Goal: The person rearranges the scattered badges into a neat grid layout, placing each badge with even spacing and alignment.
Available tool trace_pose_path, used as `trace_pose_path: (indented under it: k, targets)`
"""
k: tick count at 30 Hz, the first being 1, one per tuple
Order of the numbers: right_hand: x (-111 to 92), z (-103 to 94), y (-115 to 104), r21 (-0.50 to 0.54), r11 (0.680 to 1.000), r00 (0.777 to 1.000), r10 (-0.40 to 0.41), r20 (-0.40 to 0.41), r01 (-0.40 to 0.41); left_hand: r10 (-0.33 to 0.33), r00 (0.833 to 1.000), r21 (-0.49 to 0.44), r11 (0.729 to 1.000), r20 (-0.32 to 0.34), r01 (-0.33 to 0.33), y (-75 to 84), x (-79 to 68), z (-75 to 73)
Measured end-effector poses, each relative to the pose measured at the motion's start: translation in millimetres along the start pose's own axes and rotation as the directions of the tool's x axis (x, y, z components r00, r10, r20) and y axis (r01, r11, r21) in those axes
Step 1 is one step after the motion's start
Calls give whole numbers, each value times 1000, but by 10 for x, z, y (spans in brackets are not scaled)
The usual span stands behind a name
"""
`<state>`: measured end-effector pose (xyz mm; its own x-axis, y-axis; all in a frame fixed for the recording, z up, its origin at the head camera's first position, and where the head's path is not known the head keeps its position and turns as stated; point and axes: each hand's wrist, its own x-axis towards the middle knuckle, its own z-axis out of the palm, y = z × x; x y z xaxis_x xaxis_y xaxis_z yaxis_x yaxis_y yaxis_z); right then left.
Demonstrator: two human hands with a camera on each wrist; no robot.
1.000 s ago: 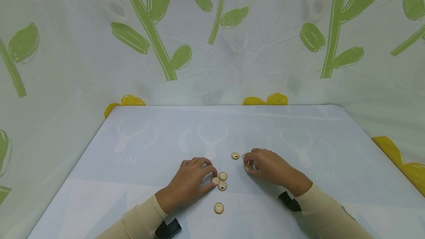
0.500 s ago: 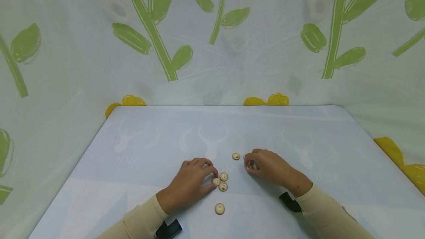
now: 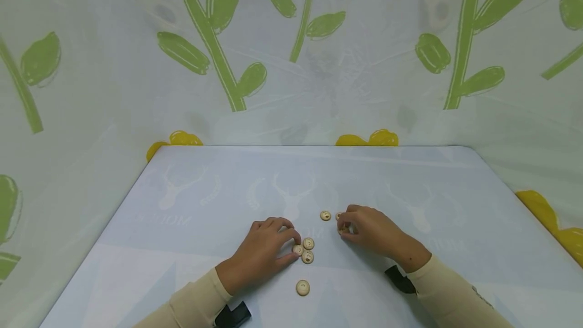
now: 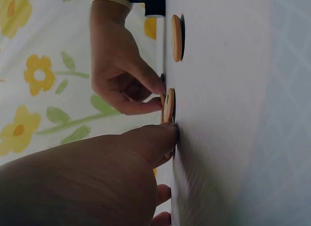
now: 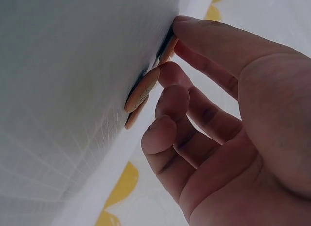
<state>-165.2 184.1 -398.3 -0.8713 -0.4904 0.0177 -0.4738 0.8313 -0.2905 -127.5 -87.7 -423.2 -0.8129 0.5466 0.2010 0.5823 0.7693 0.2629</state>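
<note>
In the head view my left hand (image 3: 261, 249) pinches a pale wooden button (image 3: 298, 250) between thumb and index finger, flat on the tabletop. Two more buttons, an upper one (image 3: 308, 243) and a lower one (image 3: 307, 256), lie right against its right side. My right hand (image 3: 373, 229) pinches another button (image 3: 344, 229), mostly covered by the fingers; the right wrist view shows this button (image 5: 169, 48) at the thumb tip, close to the surface. Just beyond those fingers lies a partly hidden button (image 3: 339, 216), with a further button (image 3: 325, 215) to its left.
A single button (image 3: 302, 287) lies nearer the front, below the group of three. The pale blue table (image 3: 191, 206) has faint deer prints. Behind it hangs a white curtain (image 3: 364, 80) with green stems and yellow flowers. Black straps (image 3: 233, 315) sit under both wrists.
The whole head view has shifted slightly right and down. My right fingers cover a little more of their button. My left hand stays on its button, and the other buttons keep their places.
</note>
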Motion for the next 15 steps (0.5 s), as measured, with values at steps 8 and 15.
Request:
trace_pose_path:
  k: [8, 15]
  targets:
    - [-4, 7, 11, 14, 1000, 1000, -13, -7, 14, 0, 1000, 0, 1000, 9, 0, -3, -4, -2]
    - [1, 19, 29, -9, 1000, 1000, -22, -12, 22, 2, 1000, -1, 1000, 6, -2, 1, 1, -12]
